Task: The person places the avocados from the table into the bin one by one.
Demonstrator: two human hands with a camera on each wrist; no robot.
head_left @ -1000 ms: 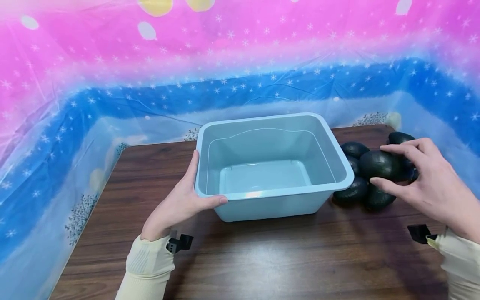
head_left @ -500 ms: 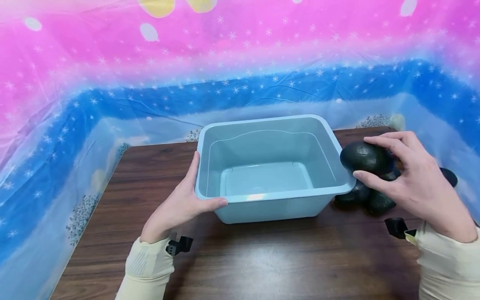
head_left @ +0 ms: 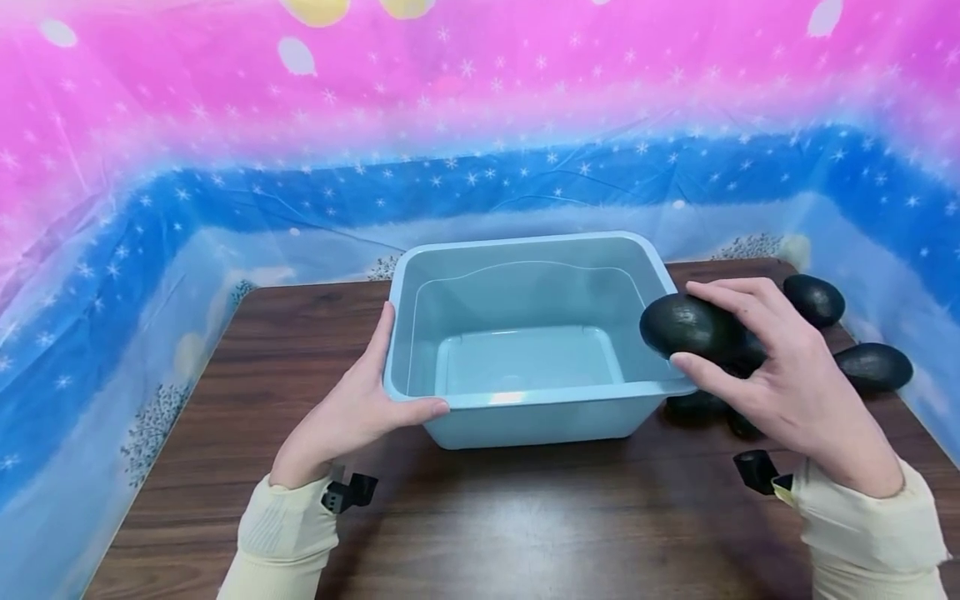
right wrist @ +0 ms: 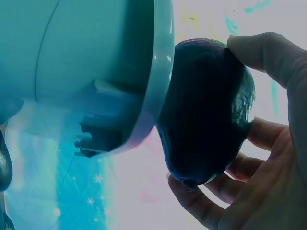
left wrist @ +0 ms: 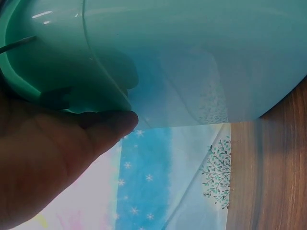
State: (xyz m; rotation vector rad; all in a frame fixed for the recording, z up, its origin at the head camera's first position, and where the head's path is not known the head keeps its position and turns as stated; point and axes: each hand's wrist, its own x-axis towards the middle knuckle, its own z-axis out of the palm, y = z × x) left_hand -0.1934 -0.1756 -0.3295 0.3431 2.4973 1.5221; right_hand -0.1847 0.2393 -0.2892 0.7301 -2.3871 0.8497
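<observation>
My right hand (head_left: 795,392) holds a dark avocado (head_left: 684,327), thumb on the near side and fingers over the far side. In the head view the avocado overlaps the right rim of a light blue-green plastic tub (head_left: 540,423). The right wrist view shows the avocado (right wrist: 206,110) close beside the tub's rim (right wrist: 160,72), its stem end toward the fingertips. My left hand (head_left: 348,412) grips the tub's near left corner, thumb along the front rim, fingers against the left side. Nothing lies on the visible part of the tub's floor.
Several more avocados rest on the brown wooden table (head_left: 510,517) right of the tub, one at the back (head_left: 813,300), another by the right edge (head_left: 873,367); others are partly hidden by the right hand. A pink and blue snowflake cloth (head_left: 480,150) surrounds the table.
My right hand has lifted the avocado from the pile and carried it left to the tub's right rim, uncovering other avocados. My left hand has stayed on the tub.
</observation>
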